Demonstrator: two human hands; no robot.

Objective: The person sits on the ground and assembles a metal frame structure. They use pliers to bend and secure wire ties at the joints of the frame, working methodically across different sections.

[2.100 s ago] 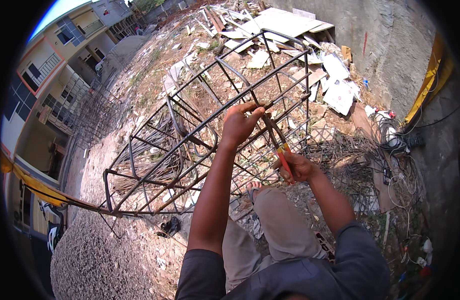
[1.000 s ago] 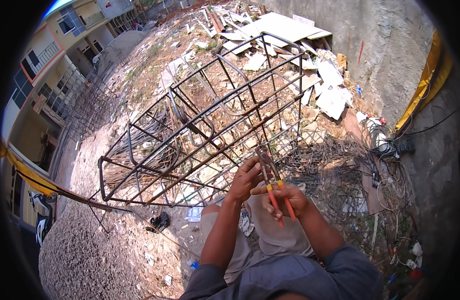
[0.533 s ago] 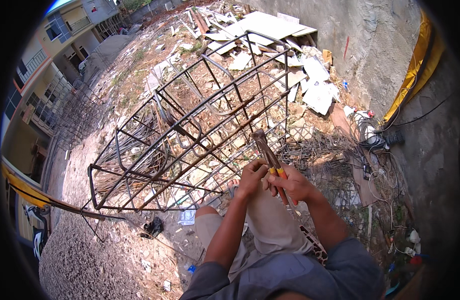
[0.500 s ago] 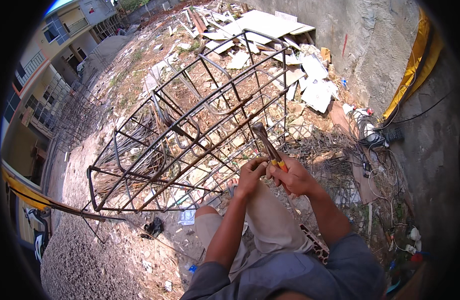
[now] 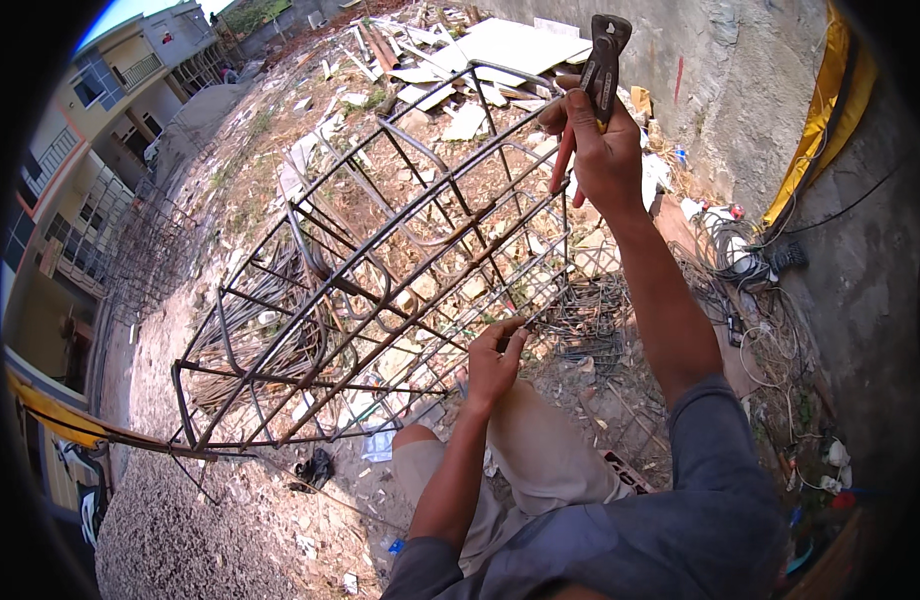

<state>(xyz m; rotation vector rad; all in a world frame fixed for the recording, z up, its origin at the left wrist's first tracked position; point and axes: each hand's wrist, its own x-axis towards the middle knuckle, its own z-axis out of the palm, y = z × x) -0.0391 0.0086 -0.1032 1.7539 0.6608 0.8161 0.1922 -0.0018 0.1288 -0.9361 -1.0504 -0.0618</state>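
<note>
Worker: grey sleeves and khaki trousers filled the lower frame, the person crouched over a rusted rebar cage (image 5: 380, 290) lying on rubble-strewn ground.
Left hand: left hand (image 5: 495, 362) pinched closed on a thin tie wire at the cage's near corner bar, fingers curled tight around it.
Right hand: right hand (image 5: 600, 150) had risen from beside the left, where it worked half a second earlier, to head height over the cage's far end, its grip wrapped around red-handled pincers (image 5: 600, 65).
Pincers: jaws pointed skyward, clear of the steel, touching no bar.
Change: the tool had come off the joint; by the look of it, the tie there was finished or being reset.
Cage: nothing inside but open air, with debris showing through the bars.
Right side: coiled cables (image 5: 740, 255) and bundled wire lay near a concrete wall (image 5: 750, 90).
Beyond: broken white boards (image 5: 510, 45) were heaped past the cage; a yellowish building (image 5: 110, 90) stood far left.
</note>
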